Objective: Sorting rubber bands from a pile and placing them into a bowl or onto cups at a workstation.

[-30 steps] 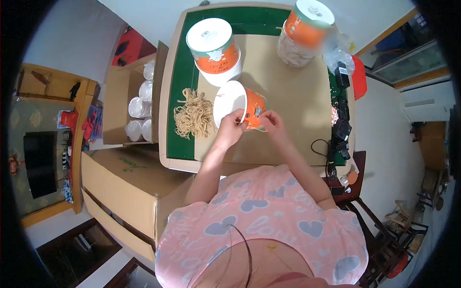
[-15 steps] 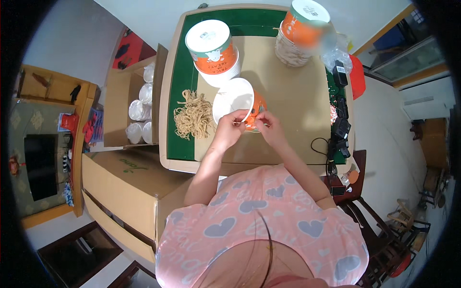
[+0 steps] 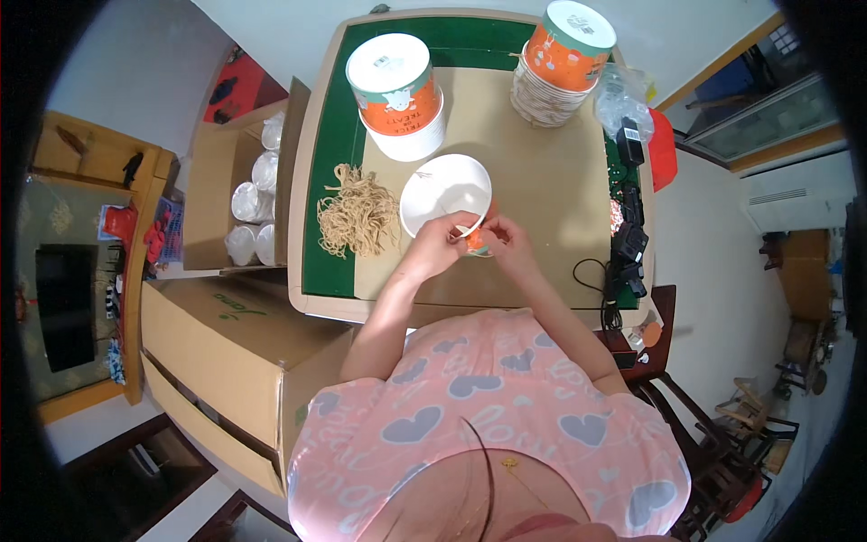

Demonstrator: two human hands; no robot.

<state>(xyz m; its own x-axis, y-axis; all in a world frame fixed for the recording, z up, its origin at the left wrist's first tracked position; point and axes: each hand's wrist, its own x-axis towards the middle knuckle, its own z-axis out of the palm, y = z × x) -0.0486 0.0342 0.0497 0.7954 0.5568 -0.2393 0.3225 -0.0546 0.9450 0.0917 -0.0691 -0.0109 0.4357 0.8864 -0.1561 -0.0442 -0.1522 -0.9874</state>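
1. At the centre of the frame, a white-and-orange paper bucket [image 3: 442, 185] leans on the table, its white inside facing up. Compared with a second ago, its mouth has turned from the left of the frame toward the camera, hiding most of the orange side.
2. The person's left hand [image 3: 442, 244] pinches the bucket's near rim, thumb and fingers on either side of the wall.
3. The right hand [image 3: 513, 248] is just beside it, fingertips gathered at the orange outer wall; I cannot tell whether they pinch something or only press. It now sits closer to the left hand, so the work seems concentrated on this small part of the rim.
4. A loose pile of tan cord [image 3: 357, 212] lies left of the bucket, near but held by neither hand.
5. Behind are 2 stacks of upturned buckets: a left stack [image 3: 397, 95] at upper left of centre and a right stack [image 3: 564, 63] at the upper right.
6. Black power adapters [image 3: 632, 244] line the table's right edge; an open cardboard box [image 3: 293, 181] of wrapped white items stands at left.
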